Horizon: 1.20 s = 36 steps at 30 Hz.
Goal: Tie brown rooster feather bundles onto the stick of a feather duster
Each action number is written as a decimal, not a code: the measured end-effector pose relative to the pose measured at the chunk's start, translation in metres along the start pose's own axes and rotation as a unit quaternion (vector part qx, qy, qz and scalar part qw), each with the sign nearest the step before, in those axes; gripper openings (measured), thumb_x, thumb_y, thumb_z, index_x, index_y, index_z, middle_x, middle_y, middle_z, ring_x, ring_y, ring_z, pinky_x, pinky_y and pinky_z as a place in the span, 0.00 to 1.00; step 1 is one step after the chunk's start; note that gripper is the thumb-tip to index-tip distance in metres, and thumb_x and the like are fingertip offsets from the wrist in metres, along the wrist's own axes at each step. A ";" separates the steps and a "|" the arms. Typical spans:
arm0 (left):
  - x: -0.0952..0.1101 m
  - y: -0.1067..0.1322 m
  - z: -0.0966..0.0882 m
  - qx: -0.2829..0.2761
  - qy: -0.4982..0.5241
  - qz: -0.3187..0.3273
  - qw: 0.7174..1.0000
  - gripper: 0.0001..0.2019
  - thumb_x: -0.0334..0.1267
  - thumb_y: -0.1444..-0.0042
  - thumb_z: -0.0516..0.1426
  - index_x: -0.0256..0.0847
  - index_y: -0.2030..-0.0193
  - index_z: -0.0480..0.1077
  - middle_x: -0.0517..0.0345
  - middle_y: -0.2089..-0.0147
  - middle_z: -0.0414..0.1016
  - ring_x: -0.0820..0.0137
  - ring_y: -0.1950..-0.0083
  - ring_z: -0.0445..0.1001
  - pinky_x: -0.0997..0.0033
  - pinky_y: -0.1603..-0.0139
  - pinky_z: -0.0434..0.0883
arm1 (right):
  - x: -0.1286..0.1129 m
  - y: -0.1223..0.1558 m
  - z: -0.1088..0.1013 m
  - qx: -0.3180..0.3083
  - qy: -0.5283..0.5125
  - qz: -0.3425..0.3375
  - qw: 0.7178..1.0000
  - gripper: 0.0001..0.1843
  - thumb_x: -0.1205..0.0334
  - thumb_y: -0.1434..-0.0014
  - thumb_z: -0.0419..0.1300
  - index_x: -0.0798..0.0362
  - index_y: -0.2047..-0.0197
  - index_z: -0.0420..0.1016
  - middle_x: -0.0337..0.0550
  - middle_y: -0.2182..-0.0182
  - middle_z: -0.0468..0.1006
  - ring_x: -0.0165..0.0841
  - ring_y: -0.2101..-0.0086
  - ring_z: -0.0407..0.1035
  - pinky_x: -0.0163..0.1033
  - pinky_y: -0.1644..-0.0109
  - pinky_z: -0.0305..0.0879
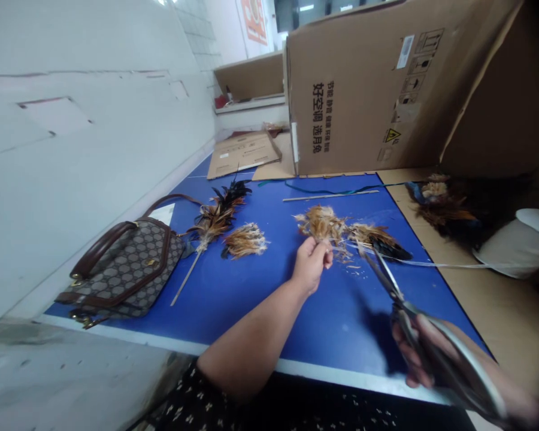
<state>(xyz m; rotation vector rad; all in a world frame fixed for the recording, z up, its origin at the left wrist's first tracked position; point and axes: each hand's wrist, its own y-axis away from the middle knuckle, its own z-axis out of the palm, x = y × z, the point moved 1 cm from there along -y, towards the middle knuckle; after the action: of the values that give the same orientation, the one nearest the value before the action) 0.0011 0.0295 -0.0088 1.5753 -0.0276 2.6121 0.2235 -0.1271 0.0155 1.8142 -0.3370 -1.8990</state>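
The head view has, nearest, the right hand [415, 347] curled round the handles of the scissors [396, 294], whose blades stand slightly apart, pointing forward and leftward. Farther off, the left hand [309, 266] pinches thumb and fingers together at the base of the tan feather bundle [322, 222], which fans out just beyond them. A white strip [424, 264] runs sideways past the blade tips, crossing their line, toward the spool [516, 248]; whether it lies between them, I cannot tell.

The left forearm [254, 335] reaches forward and to the right, and the left hand [311, 265] pinches with thumb and fingers. The right hand [431, 335] is nearer the body, its fingers curled in a grip.
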 end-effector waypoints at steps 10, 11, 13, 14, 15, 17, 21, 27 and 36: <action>-0.001 0.004 0.001 -0.027 0.020 0.020 0.999 0.15 0.48 0.41 0.64 0.39 0.62 0.67 0.61 0.72 0.70 0.76 0.74 0.67 0.73 0.74 0.63 | -0.025 -0.043 0.049 -0.058 -0.077 0.006 0.995 0.28 0.33 0.41 0.64 0.53 0.66 0.76 0.39 0.78 0.71 0.32 0.80 0.66 0.46 0.69 0.75; -0.001 0.005 0.002 -0.032 0.021 0.019 0.999 0.16 0.48 0.41 0.64 0.38 0.61 0.67 0.60 0.71 0.71 0.75 0.74 0.68 0.73 0.73 0.64 | -0.025 -0.046 0.052 -0.052 -0.078 -0.001 0.996 0.29 0.32 0.41 0.64 0.53 0.66 0.76 0.39 0.78 0.71 0.32 0.80 0.66 0.46 0.69 0.75; -0.001 0.006 0.003 -0.041 0.022 0.019 0.999 0.16 0.48 0.41 0.64 0.38 0.61 0.68 0.59 0.70 0.73 0.74 0.72 0.70 0.71 0.71 0.67 | -0.026 -0.051 0.055 -0.041 -0.078 -0.008 0.996 0.30 0.31 0.42 0.64 0.54 0.66 0.75 0.39 0.79 0.72 0.32 0.81 0.66 0.46 0.70 0.76; -0.001 0.007 0.004 -0.045 0.024 0.020 0.998 0.15 0.48 0.40 0.64 0.38 0.60 0.68 0.58 0.70 0.73 0.73 0.72 0.71 0.71 0.69 0.68 | -0.027 -0.053 0.057 -0.038 -0.078 -0.011 0.996 0.31 0.30 0.42 0.64 0.54 0.66 0.75 0.39 0.79 0.72 0.32 0.81 0.66 0.46 0.71 0.76; -0.001 0.007 0.004 -0.048 0.029 0.022 0.998 0.15 0.47 0.41 0.64 0.37 0.60 0.69 0.58 0.70 0.74 0.73 0.71 0.71 0.70 0.68 0.69 | -0.027 -0.055 0.058 -0.036 -0.078 -0.012 0.996 0.31 0.30 0.43 0.64 0.53 0.66 0.74 0.39 0.79 0.72 0.32 0.81 0.66 0.45 0.71 0.76; -0.001 0.007 0.005 -0.053 0.043 0.023 0.997 0.13 0.45 0.41 0.64 0.37 0.60 0.69 0.57 0.68 0.74 0.72 0.69 0.72 0.69 0.66 0.70 | -0.027 -0.057 0.058 -0.032 -0.077 -0.015 0.996 0.31 0.29 0.43 0.64 0.53 0.67 0.74 0.38 0.80 0.71 0.31 0.82 0.65 0.44 0.72 0.76; 0.000 0.007 0.006 -0.061 0.085 0.019 0.994 0.11 0.42 0.43 0.64 0.37 0.60 0.70 0.56 0.66 0.74 0.71 0.67 0.74 0.68 0.64 0.71 | -0.026 -0.057 0.057 -0.027 -0.064 -0.022 0.997 0.32 0.29 0.44 0.64 0.53 0.67 0.73 0.36 0.81 0.69 0.30 0.83 0.63 0.43 0.75 0.75; 0.005 0.009 0.008 -0.054 0.121 0.004 0.991 0.10 0.40 0.45 0.63 0.36 0.61 0.71 0.53 0.63 0.75 0.69 0.67 0.74 0.66 0.65 0.69 | -0.028 -0.053 0.055 -0.038 -0.068 -0.028 0.997 0.34 0.27 0.44 0.63 0.54 0.67 0.73 0.36 0.82 0.68 0.29 0.83 0.62 0.41 0.76 0.73; -0.003 0.008 0.006 -0.062 0.083 0.012 0.994 0.11 0.41 0.43 0.64 0.37 0.60 0.70 0.56 0.63 0.73 0.71 0.67 0.74 0.67 0.65 0.71 | -0.019 -0.055 0.054 -0.023 -0.041 -0.046 0.998 0.32 0.29 0.42 0.63 0.53 0.68 0.71 0.35 0.81 0.67 0.29 0.83 0.62 0.42 0.77 0.73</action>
<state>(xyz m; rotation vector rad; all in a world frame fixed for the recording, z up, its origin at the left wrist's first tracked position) 0.0077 0.0214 -0.0086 1.3215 -0.1944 2.6917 0.1610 -0.0792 0.0097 1.7529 -0.2393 -2.0299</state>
